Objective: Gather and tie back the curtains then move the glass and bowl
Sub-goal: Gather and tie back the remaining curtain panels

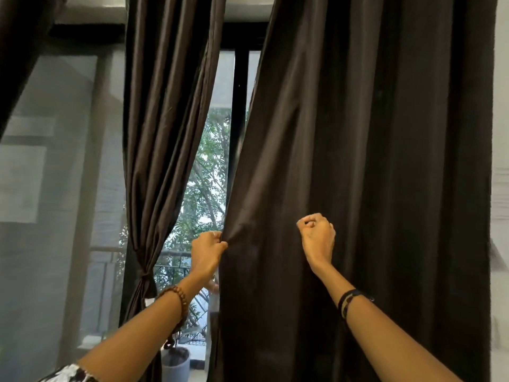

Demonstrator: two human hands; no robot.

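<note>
Two dark brown curtains hang before a window. The left curtain (162, 119) is gathered and tied at its waist (143, 281). The right curtain (371, 161) hangs loose and wide. My left hand (208, 252) grips the right curtain's left edge, bunching the fabric there. My right hand (316, 238) is raised in front of the middle of the same curtain, its fingers curled into a fist with no fabric visibly between them. No glass or bowl is in view.
A black window frame (239, 111) and trees show through the gap between the curtains. A grey plant pot (176, 366) stands low beyond the glass. A white wall (500, 133) borders the right curtain. Mesh-covered window panes fill the left side.
</note>
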